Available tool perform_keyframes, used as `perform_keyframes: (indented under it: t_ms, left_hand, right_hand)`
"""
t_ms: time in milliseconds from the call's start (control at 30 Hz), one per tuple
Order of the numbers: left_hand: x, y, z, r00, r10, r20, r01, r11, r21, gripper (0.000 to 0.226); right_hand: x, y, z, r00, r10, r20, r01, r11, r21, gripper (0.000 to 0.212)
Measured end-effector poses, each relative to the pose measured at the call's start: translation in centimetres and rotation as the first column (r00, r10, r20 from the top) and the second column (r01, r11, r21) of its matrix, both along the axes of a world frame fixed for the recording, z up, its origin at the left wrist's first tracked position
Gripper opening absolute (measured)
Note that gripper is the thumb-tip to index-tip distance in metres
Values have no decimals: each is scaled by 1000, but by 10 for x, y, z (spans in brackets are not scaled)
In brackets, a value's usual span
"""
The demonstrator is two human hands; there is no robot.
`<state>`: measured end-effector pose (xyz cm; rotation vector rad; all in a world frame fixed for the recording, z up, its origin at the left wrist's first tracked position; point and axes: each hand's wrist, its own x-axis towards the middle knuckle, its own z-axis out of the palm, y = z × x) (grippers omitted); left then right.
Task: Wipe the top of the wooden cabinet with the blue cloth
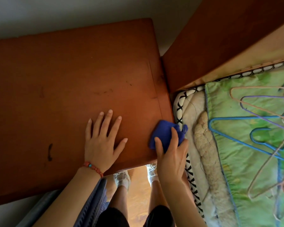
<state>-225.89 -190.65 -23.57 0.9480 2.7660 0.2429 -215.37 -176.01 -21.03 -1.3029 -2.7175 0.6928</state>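
The right hand [170, 154] has its thumb and fingers curled round the bunched blue cloth [166, 135], pressing it on the near right corner of the wooden cabinet top [72, 76], while the left hand [102, 138] lies flat beside it with fingers straight and spread, bracing; the wiping looks under way at this corner, and the next move calls for sweeping the cloth leftward and away across the board, where dark smudges [49, 152] show. Just right of the cabinet lies a bed with a green cover [236, 153] strewn with wire hangers [246, 141], a wooden headboard [220, 38] behind it and a pale wall beyond
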Motion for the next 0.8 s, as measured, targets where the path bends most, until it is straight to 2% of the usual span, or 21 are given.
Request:
perform_keyframes:
  t_ms: [200, 333, 467, 667, 800]
  left_hand:
    - [-1, 0, 0, 1000, -5, 7, 5, 1000, 4, 60]
    - [-6, -2, 2, 999, -30, 31, 30, 999, 11, 60]
    - [-19, -1, 5, 998, -31, 52, 31, 1000, 5, 61]
    - [-51, 12, 1, 998, 50, 29, -49, 999, -13, 63]
    - [-59, 18, 0, 997, 79, 24, -79, 997, -10, 63]
  right_hand:
    - [-72, 25, -4, 998, 22, -58, -26, 998, -53, 55]
    - [-51, 16, -4, 996, 14, -87, -23, 995, -99, 57]
    - [-29, 8, 0, 994, 66, -86, -71, 995, -66, 56]
    - [-113, 36, -7, 978, 154, -140, -150, 988, 42, 53]
    - [-107, 31, -4, 987, 126, -101, -124, 992, 29, 53]
